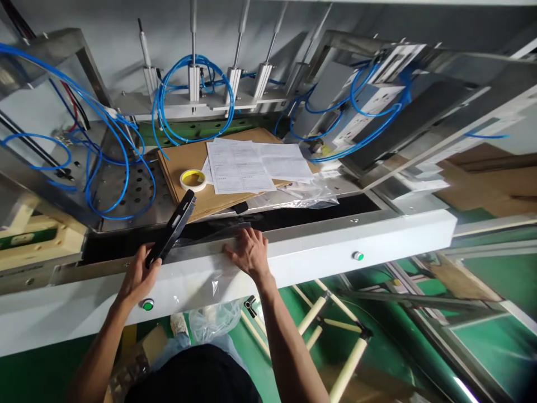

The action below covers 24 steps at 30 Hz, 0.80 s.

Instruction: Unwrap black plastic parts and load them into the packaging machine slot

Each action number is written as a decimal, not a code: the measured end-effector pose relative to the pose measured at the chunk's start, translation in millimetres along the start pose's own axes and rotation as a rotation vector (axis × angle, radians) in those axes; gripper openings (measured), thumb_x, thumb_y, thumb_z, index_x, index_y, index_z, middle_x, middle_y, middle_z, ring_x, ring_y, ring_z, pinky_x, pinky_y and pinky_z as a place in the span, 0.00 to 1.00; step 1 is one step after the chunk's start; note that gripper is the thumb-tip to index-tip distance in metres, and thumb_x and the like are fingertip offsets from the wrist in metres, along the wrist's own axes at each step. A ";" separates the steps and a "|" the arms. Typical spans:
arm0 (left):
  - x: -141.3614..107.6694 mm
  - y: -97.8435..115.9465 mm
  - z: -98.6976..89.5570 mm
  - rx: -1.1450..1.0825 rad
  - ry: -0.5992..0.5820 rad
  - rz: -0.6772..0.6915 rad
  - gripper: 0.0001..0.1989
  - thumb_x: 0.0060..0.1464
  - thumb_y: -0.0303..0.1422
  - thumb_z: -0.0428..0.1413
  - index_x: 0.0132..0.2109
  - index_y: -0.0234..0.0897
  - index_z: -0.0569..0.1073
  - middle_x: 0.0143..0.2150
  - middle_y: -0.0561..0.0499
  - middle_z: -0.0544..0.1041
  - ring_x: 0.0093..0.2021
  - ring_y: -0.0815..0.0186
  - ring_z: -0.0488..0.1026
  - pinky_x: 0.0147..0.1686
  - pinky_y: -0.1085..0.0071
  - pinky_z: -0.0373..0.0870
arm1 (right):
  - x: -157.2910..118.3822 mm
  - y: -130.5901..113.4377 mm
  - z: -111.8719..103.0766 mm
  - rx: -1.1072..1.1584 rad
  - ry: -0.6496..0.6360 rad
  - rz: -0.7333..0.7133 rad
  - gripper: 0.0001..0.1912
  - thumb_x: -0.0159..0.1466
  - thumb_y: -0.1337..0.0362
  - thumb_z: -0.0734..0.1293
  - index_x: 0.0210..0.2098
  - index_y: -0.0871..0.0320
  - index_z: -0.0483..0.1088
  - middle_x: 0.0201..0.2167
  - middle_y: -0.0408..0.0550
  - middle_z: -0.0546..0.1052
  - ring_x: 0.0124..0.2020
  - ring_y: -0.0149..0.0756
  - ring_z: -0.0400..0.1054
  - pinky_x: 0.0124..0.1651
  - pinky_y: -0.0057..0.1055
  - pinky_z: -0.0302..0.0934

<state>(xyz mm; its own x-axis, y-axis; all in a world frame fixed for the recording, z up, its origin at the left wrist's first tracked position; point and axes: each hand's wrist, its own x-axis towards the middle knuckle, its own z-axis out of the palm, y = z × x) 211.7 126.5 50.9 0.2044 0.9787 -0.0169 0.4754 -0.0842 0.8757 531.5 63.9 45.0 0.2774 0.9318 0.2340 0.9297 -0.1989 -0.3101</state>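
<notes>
L hand (141,275): grip closed round blk slotted bar (171,230), tilted. R hand (250,252): over clear plastic (215,280), part-curled; can't tell if gripping.

Soft light brightens the papers (241,168) and the front edge of the table (310,243), rods (193,17) cast shadows on the wall (104,39), plastic film (215,287) glints, and the floor (499,280) past the right corner blurs.
</notes>
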 end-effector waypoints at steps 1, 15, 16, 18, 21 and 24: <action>-0.1 -1.5 -1.6 0.007 0.010 -0.001 0.20 0.57 0.43 0.54 0.53 0.38 0.70 0.51 0.38 0.82 0.55 0.45 0.79 0.55 0.50 0.74 | 1.1 2.6 -1.4 0.001 -0.001 -0.005 0.21 0.66 0.45 0.69 0.47 0.54 0.77 0.48 0.56 0.80 0.51 0.55 0.69 0.58 0.51 0.59; -28.1 6.6 23.1 -0.015 -0.192 0.125 0.19 0.59 0.43 0.55 0.54 0.39 0.71 0.51 0.41 0.81 0.52 0.50 0.79 0.53 0.53 0.76 | -16.7 9.7 4.8 0.317 0.135 -0.003 0.13 0.72 0.56 0.64 0.40 0.51 0.81 0.43 0.50 0.85 0.45 0.44 0.78 0.62 0.46 0.64; -25.9 5.1 20.9 -0.020 -0.180 0.120 0.20 0.59 0.43 0.55 0.54 0.39 0.71 0.51 0.40 0.80 0.53 0.49 0.79 0.53 0.53 0.76 | -15.0 18.2 1.8 0.314 0.145 0.029 0.14 0.72 0.56 0.64 0.42 0.52 0.81 0.39 0.49 0.85 0.41 0.44 0.77 0.57 0.44 0.67; -20.4 2.6 15.1 -0.038 -0.163 0.099 0.20 0.58 0.43 0.55 0.54 0.39 0.71 0.51 0.41 0.81 0.52 0.50 0.79 0.52 0.53 0.77 | -10.2 33.9 -5.2 0.281 0.183 0.104 0.16 0.72 0.56 0.63 0.49 0.54 0.80 0.37 0.51 0.84 0.38 0.45 0.76 0.50 0.43 0.69; -11.8 1.3 8.0 -0.056 -0.164 0.062 0.20 0.57 0.43 0.55 0.52 0.39 0.71 0.48 0.42 0.82 0.51 0.50 0.80 0.50 0.55 0.78 | -6.0 42.3 -16.3 0.212 0.247 0.176 0.19 0.71 0.56 0.63 0.53 0.58 0.79 0.43 0.57 0.83 0.43 0.50 0.74 0.50 0.47 0.67; -5.2 3.0 7.1 -0.081 -0.180 0.056 0.19 0.58 0.42 0.54 0.53 0.40 0.71 0.49 0.43 0.83 0.53 0.49 0.80 0.53 0.55 0.77 | -15.8 24.5 -22.4 0.183 0.255 0.111 0.16 0.72 0.57 0.64 0.49 0.55 0.81 0.48 0.58 0.82 0.48 0.50 0.73 0.54 0.48 0.65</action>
<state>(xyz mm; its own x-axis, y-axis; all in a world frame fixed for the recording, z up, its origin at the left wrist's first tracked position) 218.2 119.8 50.2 0.3815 0.9232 -0.0460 0.3900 -0.1157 0.9135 555.3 37.5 54.3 0.4482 0.7968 0.4052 0.8375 -0.2158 -0.5021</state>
